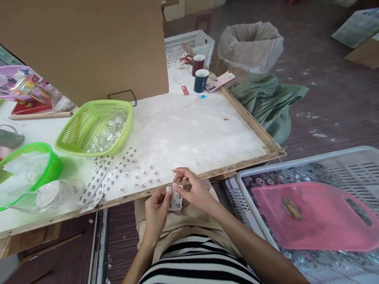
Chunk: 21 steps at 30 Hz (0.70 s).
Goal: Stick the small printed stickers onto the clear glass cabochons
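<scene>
My left hand (156,205) is closed on a small white sticker sheet (177,202) printed with little black figures, thumb on top, held over my lap at the table's front edge. At the sheet's top edge, my right hand (194,190) has its thumb against a tiny sticker (174,184) with a reddish pattern; the index finger is bent above it. On the table nearby lie several small clear round pieces (144,172) bearing black figures. Longer strips of the same stickers (102,177) lie to their left.
A light green basket (66,136) holds clear round pieces. Left of it stand a green bowl (53,161) and a clear container (51,193). Cups (201,81) and a phone (220,81) are at the back. A pink board (319,217) lies across a white crate (349,157) at right.
</scene>
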Motion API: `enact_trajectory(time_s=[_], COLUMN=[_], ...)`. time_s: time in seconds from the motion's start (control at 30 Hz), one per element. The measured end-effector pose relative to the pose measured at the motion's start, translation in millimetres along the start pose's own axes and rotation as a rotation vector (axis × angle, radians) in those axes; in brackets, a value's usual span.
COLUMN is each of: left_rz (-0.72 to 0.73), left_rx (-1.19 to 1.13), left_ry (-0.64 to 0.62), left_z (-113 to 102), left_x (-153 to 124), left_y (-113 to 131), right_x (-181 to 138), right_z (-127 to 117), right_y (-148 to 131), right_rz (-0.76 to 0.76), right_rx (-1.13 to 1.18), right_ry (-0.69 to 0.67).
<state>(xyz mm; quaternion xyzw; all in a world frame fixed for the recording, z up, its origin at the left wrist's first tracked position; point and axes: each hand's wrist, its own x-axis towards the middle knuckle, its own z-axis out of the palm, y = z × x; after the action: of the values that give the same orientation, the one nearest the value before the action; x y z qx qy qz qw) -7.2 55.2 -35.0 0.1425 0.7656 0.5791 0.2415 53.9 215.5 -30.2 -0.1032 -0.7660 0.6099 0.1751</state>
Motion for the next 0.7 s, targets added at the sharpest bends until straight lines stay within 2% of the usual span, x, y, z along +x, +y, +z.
enact_trajectory(time_s=[0.23, 0.4, 0.53, 0.7], left_rz=[-0.004, -0.051, -0.076, -0.076], left_rx=[0.008, -0.017, -0.025, -0.084], left_ry=[-0.019, -0.002, 0.027, 0.065], left_z=[-2, -11, -18, -25], left_x=[-4, -9, -12, -13], left_y=[-4, -16, -27, -35], right_x=[14, 52, 84, 100], right_z=[4, 4, 19, 39], right_y=[-5, 14, 41, 55], right_rz=[0.042, 0.093, 0.190, 0.186], right_rx=[0.216, 0.331, 0.132, -0.201], right_ry=[-0.051, 0.008, -0.099, -0.190])
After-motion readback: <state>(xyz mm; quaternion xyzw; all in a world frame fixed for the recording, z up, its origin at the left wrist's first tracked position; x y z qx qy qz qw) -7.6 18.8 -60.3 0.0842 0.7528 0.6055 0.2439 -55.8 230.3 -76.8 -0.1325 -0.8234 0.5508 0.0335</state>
